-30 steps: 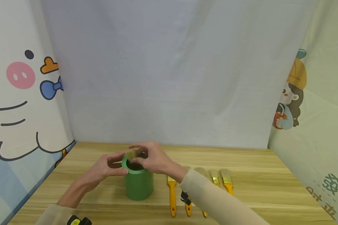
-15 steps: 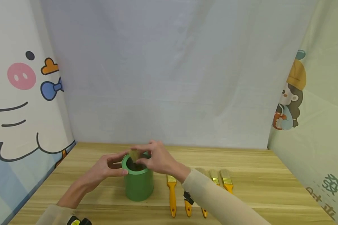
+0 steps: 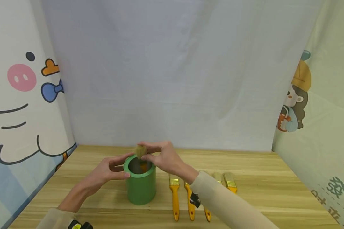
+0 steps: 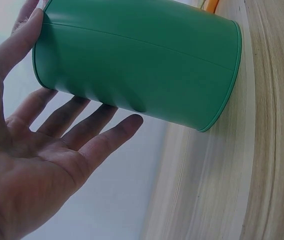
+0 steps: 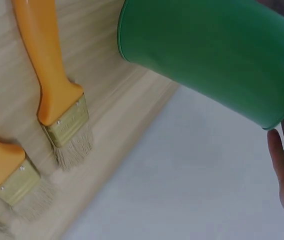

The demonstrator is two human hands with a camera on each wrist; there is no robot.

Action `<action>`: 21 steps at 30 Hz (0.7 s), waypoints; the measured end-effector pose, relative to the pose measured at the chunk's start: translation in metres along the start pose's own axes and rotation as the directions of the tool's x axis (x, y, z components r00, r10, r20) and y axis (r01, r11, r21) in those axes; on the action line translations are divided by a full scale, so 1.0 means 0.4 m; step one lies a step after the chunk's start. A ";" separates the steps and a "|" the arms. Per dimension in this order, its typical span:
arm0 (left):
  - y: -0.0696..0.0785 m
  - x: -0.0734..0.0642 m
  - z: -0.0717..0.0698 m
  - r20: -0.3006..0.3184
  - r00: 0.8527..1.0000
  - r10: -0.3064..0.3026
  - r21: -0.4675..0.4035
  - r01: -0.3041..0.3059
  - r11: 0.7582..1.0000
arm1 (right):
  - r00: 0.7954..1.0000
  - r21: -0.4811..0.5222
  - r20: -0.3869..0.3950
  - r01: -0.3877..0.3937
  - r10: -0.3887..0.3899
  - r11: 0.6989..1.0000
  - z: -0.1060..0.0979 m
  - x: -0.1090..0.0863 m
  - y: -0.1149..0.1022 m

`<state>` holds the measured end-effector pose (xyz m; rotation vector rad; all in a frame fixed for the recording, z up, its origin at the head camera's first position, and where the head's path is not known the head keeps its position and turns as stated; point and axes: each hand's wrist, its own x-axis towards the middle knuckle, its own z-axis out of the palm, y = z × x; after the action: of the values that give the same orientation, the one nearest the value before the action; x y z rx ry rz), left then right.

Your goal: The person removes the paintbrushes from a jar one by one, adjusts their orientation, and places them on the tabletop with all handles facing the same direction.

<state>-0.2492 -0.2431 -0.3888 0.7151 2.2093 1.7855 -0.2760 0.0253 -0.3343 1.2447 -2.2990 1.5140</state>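
In the head view a green cylindrical container (image 3: 141,189) stands upright on the wooden table. My left hand (image 3: 107,170) holds its rim from the left, thumb at the front and index finger at the back. The left wrist view shows the other fingers (image 4: 107,137) spread along its side. Above the opening, my right hand (image 3: 164,159) pinches a paintbrush (image 3: 140,152) near its pale bristles, which point up. A bit of orange shows inside the dark opening below; the rest of that brush is hidden.
Several paintbrushes (image 3: 175,197) with orange handles lie side by side to the container's right, bristles away from me. My right sleeve (image 3: 220,197) covers parts of them. A pale cloth (image 3: 172,79) hangs behind the table (image 3: 258,190), with printed cloths at both sides.
My right hand has shifted right and slightly up, taking the brush's bristles toward the middle of the opening. Orange now shows inside. My left hand and the container have stayed put.
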 end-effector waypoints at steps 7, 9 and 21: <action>0.002 0.002 0.002 -0.002 1.000 0.009 0.003 -0.009 1.000 | 0.995 0.031 -0.053 0.082 -0.080 0.996 -0.035 0.015 -0.019; 0.003 0.002 0.001 -0.005 1.000 0.014 0.002 -0.014 1.000 | 0.994 0.032 -0.068 0.090 -0.088 0.995 -0.047 0.021 -0.028; 0.006 0.002 0.004 -0.003 1.000 0.009 -0.005 -0.009 1.000 | 0.989 0.058 -0.117 0.100 -0.092 0.993 -0.109 0.050 -0.065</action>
<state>-0.2485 -0.2412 -0.3866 0.7225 2.2062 1.7971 -0.2852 0.0452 -0.2845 1.2311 -2.1048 1.5933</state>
